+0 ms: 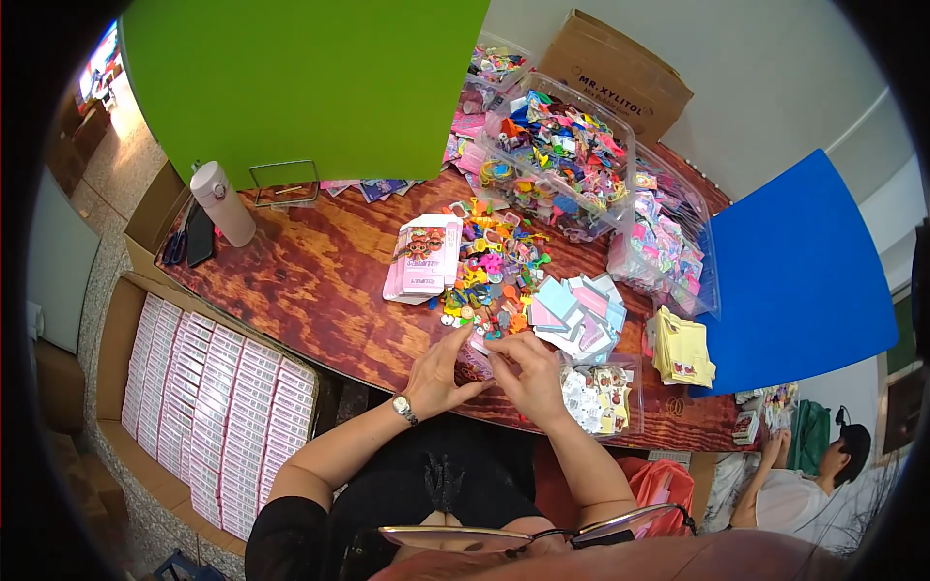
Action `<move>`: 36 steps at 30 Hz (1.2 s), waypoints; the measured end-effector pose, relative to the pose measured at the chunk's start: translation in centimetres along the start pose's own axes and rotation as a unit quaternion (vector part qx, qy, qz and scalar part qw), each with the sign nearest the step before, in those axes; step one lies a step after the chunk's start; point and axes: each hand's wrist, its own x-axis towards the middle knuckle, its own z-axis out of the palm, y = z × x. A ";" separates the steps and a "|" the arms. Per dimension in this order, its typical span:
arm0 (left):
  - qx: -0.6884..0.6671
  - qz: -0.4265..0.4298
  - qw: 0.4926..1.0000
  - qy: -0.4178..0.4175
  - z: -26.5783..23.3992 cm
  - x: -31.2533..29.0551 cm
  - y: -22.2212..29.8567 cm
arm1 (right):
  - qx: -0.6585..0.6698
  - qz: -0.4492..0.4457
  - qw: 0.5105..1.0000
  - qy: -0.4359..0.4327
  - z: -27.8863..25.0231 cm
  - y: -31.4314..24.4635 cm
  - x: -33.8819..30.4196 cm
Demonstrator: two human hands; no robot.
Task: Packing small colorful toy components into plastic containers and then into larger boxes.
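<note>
Packed pink boxes [208, 416] are lining the carton [109, 387], seemingly done; flat cartons [423, 261], loose toys [494, 259] and cards [581, 318] are waiting on the worktop [320, 276]. Pink packet [474, 361] is sitting between left hand [438, 376] and right hand [531, 380], long axis apparently pointing toward toys; fingers bracketing it, can't tell if clamped.

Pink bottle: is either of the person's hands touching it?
No, the bottle stands toward the left end of the table, away from the left hand and right hand.
</note>
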 end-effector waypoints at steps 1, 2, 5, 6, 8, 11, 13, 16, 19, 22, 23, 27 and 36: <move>-0.001 0.014 1.000 0.007 -0.1 0.1 0.1 | -0.012 -0.012 1.000 0.005 0.1 -0.1 0.1; -0.002 0.028 1.000 0.013 -0.2 0.3 0.2 | -0.023 -0.023 0.999 0.011 0.1 -0.2 0.1; 0.003 0.041 0.999 0.017 -0.3 0.4 0.3 | -0.005 -0.005 1.000 0.014 0.4 0.3 0.1; 0.003 0.040 0.999 0.017 -0.3 0.4 0.2 | -0.004 -0.005 1.000 0.013 0.4 0.3 0.1; 0.024 0.039 0.999 0.027 -0.2 0.2 0.0 | -0.066 -0.094 0.993 0.032 0.6 0.0 0.1; 0.028 0.018 0.999 0.028 -0.1 -0.2 -0.4 | -0.085 -0.129 0.988 0.021 0.8 -0.4 -0.2; 0.018 0.028 0.999 0.039 0.0 -0.4 -0.3 | -0.092 -0.123 0.988 0.021 0.8 0.1 -0.4; 0.023 0.042 0.998 0.044 -0.3 -0.4 0.0 | -0.084 -0.120 0.989 0.019 0.9 -0.2 -0.3; 0.034 0.038 0.998 0.038 -0.5 -0.3 -0.1 | -0.086 -0.137 0.987 0.021 1.1 -0.1 -0.4; 0.027 0.021 0.999 0.040 -0.5 -0.4 0.1 | -0.091 -0.144 0.985 0.026 1.3 0.1 -0.4; 0.022 0.016 0.999 0.044 -0.5 -0.5 0.2 | -0.080 -0.137 0.987 0.027 1.4 0.1 -0.5; 0.058 0.027 0.997 0.033 -0.8 -0.6 0.3 | -0.065 -0.082 0.994 0.033 1.2 -0.1 0.2; 0.085 0.058 0.994 0.036 -1.0 -0.6 0.0 | -0.160 -0.181 0.970 0.033 2.0 0.3 0.6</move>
